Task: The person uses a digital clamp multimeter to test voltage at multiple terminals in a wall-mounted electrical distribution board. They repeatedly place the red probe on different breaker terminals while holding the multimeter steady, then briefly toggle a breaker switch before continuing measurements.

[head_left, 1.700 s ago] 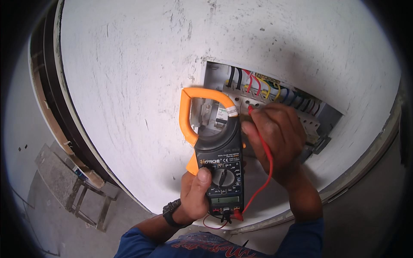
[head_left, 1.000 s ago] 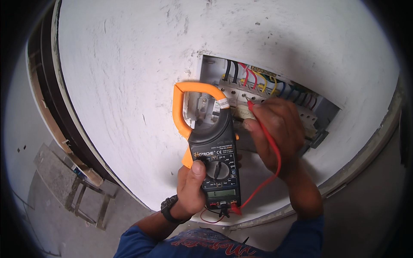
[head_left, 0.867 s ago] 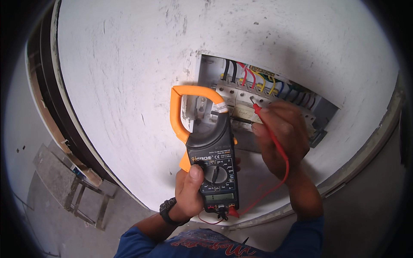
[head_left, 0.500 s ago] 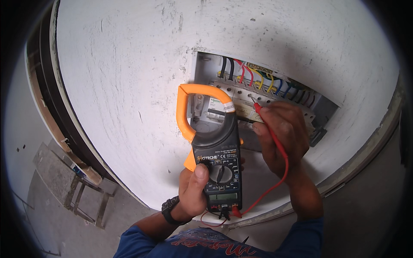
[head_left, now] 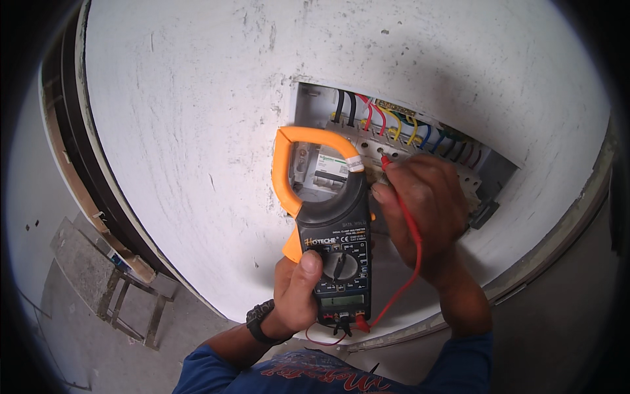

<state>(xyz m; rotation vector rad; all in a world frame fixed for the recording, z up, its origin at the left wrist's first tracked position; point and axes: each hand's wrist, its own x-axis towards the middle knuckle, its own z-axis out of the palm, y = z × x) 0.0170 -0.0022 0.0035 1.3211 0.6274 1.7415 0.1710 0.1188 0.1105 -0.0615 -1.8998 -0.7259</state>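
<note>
My left hand is wrapped round a black and orange clamp meter, its thumb beside the rotary dial and its jaw closed. Between the fingers of my right hand is a red test probe, whose tip is at a screw hole in the row of circuit breakers. The red lead loops from the probe down to the meter's lower end. Behind the meter and my right hand, parts of the breakers are hidden. Black, red, yellow and blue wires enter the breakers' upper edge.
The breakers sit in a recessed distribution box in a scuffed white wall. A worn wooden stool stands on the floor at the lower left, near a dark door frame.
The probe and my right hand have shifted slightly left, and the tip sits a little lower. The meter has moved slightly right. Both hands keep their hold.
</note>
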